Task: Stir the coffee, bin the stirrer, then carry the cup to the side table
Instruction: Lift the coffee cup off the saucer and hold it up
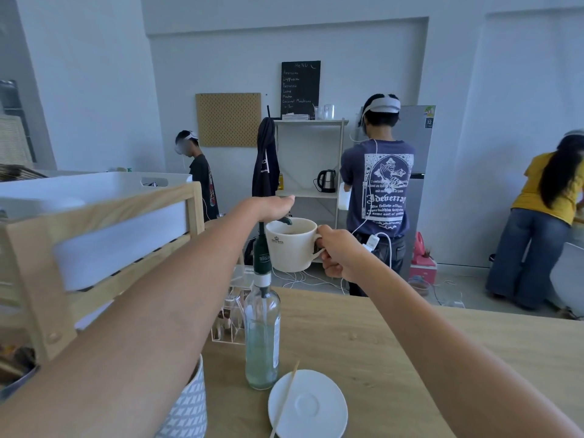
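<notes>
My right hand (338,252) holds a cream coffee cup (290,248) by its handle, raised in the air beyond the counter's far edge. The cup's mouth sits just under the dark spout of a pump (286,220) on a tall clear syrup bottle (262,336). Palm down, my left hand (271,206) rests on top of the pump head; its fingers are hidden. Dark liquid shows inside the cup. A thin wooden stirrer (284,403) lies across a white saucer (311,406) at the near edge of the wooden counter (395,343).
A wooden rack with a white tub (94,197) stands at the left. A grey patterned container (186,409) sits under my left arm. A clear organiser with sachets (229,320) is behind the bottle. Three people stand beyond the counter, with cables on the floor.
</notes>
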Demonstrator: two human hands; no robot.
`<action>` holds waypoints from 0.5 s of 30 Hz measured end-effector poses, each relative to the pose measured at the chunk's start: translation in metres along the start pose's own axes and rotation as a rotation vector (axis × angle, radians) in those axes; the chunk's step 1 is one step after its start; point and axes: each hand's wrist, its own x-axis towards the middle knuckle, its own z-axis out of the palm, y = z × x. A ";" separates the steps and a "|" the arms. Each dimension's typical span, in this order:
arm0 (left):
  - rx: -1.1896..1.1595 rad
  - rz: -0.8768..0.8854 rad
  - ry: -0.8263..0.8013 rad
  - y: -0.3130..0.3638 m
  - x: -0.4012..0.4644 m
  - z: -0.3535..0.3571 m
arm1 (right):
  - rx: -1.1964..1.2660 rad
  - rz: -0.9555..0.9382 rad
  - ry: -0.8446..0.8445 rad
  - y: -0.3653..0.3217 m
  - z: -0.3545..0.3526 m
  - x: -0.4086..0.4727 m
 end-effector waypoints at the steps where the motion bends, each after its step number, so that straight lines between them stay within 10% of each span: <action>1: -0.013 -0.002 0.001 0.000 0.001 0.001 | 0.001 0.003 0.000 0.001 0.000 0.000; 15: -0.134 0.116 0.247 0.016 -0.026 -0.013 | 0.049 -0.008 -0.001 -0.004 0.002 -0.001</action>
